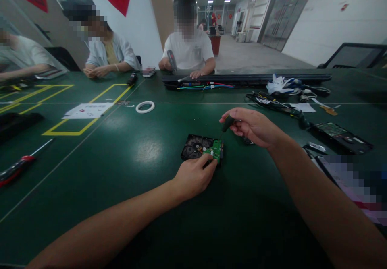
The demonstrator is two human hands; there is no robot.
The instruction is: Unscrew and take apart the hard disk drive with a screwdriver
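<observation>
From my head camera, my left hand (193, 176) rests on the green table (127, 188), its fingers (208, 161) closed on the near edge of a hard drive (202, 148) that lies flat near the middle of the table with its small green circuit board (215, 150) facing up on the right end. My right hand (253, 127) hovers just above and to the right of the drive, fingers curled tight round the dark handle of a small screwdriver (227, 123), which tilts down toward the board; I cannot tell whether its tip touches. Far left of the drive lies a white tape roll (145, 107), and beyond it a sheet of paper (87, 110) sits inside yellow floor-style markings. At the near left edge lies a red-handled screwdriver (21, 165). To the right, well apart from my hands, sit another bare circuit board (340, 136) and a tangle of cables (273, 101). Across the table a long black laptop-like panel (248, 79) lies in front of a seated person in a white shirt (189, 51), and another person (105, 55) sits further left.
</observation>
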